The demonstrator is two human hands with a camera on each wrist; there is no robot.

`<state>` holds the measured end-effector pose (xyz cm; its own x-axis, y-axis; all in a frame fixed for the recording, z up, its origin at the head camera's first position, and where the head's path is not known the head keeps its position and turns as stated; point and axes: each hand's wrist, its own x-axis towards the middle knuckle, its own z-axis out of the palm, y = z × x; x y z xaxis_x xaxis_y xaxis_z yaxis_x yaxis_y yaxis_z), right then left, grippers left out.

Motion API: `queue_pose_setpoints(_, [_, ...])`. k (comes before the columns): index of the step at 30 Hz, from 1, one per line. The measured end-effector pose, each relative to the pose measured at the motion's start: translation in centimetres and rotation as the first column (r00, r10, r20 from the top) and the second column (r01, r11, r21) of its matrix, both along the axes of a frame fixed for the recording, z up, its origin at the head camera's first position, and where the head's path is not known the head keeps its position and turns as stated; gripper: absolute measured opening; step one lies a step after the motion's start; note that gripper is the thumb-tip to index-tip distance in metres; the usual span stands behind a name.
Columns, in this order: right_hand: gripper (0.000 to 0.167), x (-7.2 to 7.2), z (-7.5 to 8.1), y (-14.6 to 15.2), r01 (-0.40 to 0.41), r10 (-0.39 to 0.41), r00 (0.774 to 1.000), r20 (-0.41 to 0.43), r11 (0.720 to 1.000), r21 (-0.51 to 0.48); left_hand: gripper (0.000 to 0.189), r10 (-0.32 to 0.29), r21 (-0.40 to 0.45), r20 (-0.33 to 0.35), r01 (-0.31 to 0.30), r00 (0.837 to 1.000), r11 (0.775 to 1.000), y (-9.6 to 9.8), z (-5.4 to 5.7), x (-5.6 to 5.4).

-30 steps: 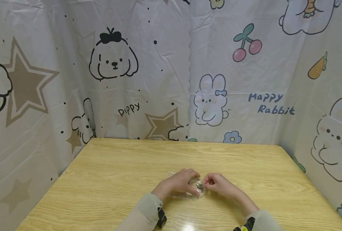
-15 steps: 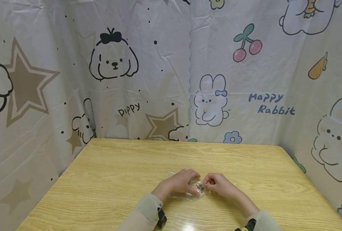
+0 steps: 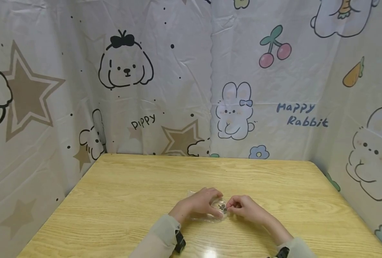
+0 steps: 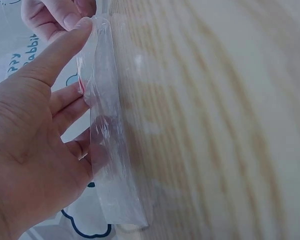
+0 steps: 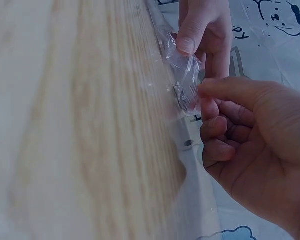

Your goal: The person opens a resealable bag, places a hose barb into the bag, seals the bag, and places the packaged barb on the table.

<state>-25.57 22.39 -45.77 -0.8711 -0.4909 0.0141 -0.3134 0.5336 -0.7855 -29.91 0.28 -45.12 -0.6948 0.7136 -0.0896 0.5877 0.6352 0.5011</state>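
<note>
A clear plastic bag (image 3: 207,218) lies on the table with a small cluster of dark metallic pieces (image 3: 222,207) at its right end; their exact kind is too small to tell. My left hand (image 3: 198,204) holds the bag from the left, thumb on the near side and fingers on the far side of the cluster. At the bag's right edge, my right hand (image 3: 245,207) pinches the film between thumb and index finger, as the right wrist view shows, its other fingers curled. A red line marks the bag (image 4: 115,170) near the left fingers.
The wooden table (image 3: 139,182) extends around both hands. A printed cloth (image 3: 184,79) with cartoon animals and stars hangs behind it and along both sides. Dark bands (image 3: 179,242) sit at the wrists over pale sleeves.
Both hands keep nearly the same places on the bag. The right hand and forearm have shifted very slightly toward the lower right, and the head view has tilted a touch.
</note>
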Motion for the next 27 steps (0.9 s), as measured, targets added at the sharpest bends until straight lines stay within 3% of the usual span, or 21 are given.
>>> queue_pose_setpoints(7, [0.016,0.4,0.1,0.0,-0.029,0.029,0.998,0.048,1.000,0.000,0.067,0.016,0.016,0.038,-0.017,0.999,1.000,0.0,0.1,0.0])
queue_pose_setpoints(14, [0.017,0.7,-0.2,0.1,-0.043,0.044,0.997,0.062,0.999,-0.010,0.050,0.038,0.063,0.095,-0.044,0.995,0.997,0.1,0.0,-0.2])
queue_pose_setpoints(21, [0.015,1.2,-0.1,-0.2,-0.045,0.044,0.998,0.049,0.999,0.006,0.035,0.025,0.053,-0.023,-0.023,0.999,0.998,0.0,0.0,-0.3])
queue_pose_setpoints(27, [0.019,1.5,0.0,-0.6,-0.055,0.054,0.998,0.018,0.998,0.033,0.020,0.046,0.068,-0.068,-0.042,0.997,0.997,0.0,-0.1,-0.4])
